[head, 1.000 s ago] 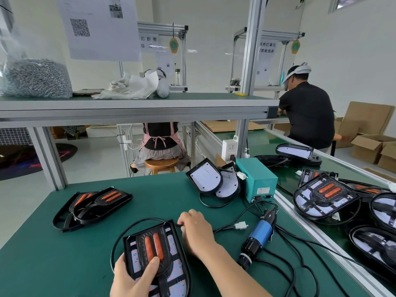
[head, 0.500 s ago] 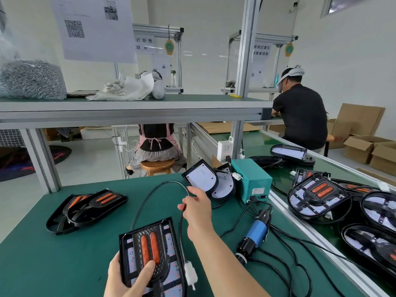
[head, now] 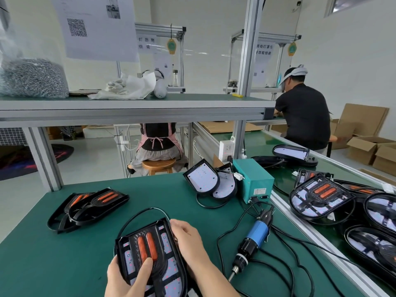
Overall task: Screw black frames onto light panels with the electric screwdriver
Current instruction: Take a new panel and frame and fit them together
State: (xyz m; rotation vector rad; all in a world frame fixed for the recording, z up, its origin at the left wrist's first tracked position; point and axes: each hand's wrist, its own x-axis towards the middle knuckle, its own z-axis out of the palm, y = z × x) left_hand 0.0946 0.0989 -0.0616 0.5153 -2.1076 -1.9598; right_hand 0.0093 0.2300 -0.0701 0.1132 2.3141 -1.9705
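Through the head camera I am seeing the left hand (head: 126, 279) gripping the light panel (head: 171, 273) by its near left edge, thumb pressing on the glossy black frame (head: 159, 239) below two orange lenses (head: 147, 246); its fingers are hiding underneath. The right hand (head: 188, 243) is curling its fingers round the panel's right rim. The panel is lying on the green mat (head: 64, 254) at the front, its rounded near end running out of shot. The electric screwdriver (head: 255, 234), blue barrel and black collar, is lying untouched just to the right among black cables (head: 285, 273).
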